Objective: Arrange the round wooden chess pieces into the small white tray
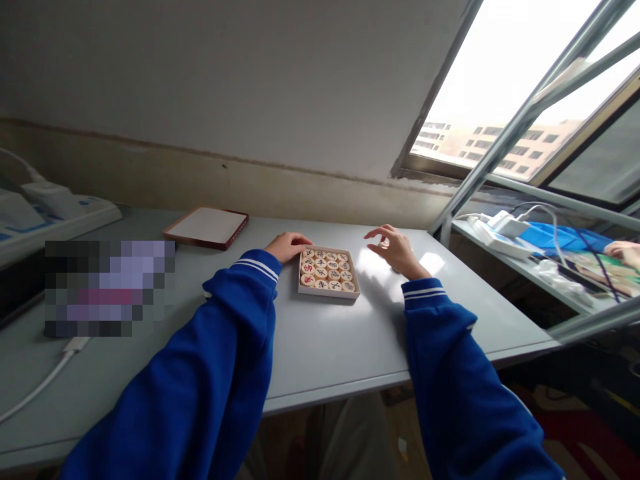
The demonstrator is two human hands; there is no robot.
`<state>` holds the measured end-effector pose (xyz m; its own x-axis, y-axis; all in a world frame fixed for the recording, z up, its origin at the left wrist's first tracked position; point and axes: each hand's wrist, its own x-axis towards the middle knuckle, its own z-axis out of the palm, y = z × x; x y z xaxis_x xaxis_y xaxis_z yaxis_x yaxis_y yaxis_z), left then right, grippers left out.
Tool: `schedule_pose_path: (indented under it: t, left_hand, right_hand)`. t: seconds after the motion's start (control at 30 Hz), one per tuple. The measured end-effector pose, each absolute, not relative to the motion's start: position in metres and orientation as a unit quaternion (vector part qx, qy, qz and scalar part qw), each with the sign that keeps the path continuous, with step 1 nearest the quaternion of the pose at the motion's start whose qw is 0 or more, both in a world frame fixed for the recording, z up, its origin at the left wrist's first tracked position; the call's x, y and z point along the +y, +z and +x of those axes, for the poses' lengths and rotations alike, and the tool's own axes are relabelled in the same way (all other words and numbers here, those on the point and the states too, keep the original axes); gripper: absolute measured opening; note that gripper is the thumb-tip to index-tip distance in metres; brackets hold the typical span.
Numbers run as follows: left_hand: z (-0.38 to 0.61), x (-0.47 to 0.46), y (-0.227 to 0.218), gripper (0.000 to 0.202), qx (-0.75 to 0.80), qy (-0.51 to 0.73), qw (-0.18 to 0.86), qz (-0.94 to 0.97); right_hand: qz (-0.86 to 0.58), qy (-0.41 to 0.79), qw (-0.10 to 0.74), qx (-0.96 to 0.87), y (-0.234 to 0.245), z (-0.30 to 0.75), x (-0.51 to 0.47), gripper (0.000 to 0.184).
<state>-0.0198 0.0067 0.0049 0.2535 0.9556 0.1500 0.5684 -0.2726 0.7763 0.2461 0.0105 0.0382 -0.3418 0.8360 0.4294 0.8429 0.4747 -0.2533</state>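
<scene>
**Left hand**: Lies palm-down on the table, fingers together and reaching toward the tray, clamped on nothing. The fingertips appear to touch the tray's far left corner or sit just beside it; the angle makes this hard to confirm.

**Right hand**: Raised above the table beside the tray's right side, fingers loosely curled, thumb and forefinger apart, holding nothing.

**Sleeves:** The left royal-blue sleeve and right royal-blue sleeve, both with white-striped cuffs, angle inward, bringing both hands to the tray.

**Tray:** A shallow, pale rectangular cardboard tray sits between the hands, apparently placed there so both can reach it. It is packed with round wooden Chinese chess pieces bearing red and black characters.

**Table:** A grey rectangular table supports the tray. A flat white board with a dark red edge lies toward the wall, left of the tray.

**Nearby:** A white power strip rests on a shelf to the right, where a co-worker's hand stays well apart from the tray.
</scene>
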Motion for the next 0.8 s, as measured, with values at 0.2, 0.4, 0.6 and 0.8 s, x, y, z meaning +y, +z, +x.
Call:
schedule_pose_path:
  t: [0.2,0.4,0.6,0.8]
  left_hand:
    - [-0.019,0.007,0.004,0.033,0.521,0.32,0.293,0.735]
    - [-0.02,0.007,0.005,0.035,0.52,0.313,0.288,0.741]
    - [-0.02,0.006,0.005,0.036,0.525,0.321,0.295,0.731]
    - [-0.021,0.01,-0.001,0.035,0.519,0.341,0.314,0.718]
  right_hand:
    - [-0.231,0.207,0.202,-0.929,0.045,0.167,-0.03,0.022]
    - [-0.184,0.186,0.228,-0.938,0.036,0.156,-0.034,0.017]
    - [-0.247,0.144,0.216,-0.934,0.031,0.157,-0.032,0.017]
    - [-0.318,0.123,0.261,-0.903,0.033,0.172,-0.027,0.025]
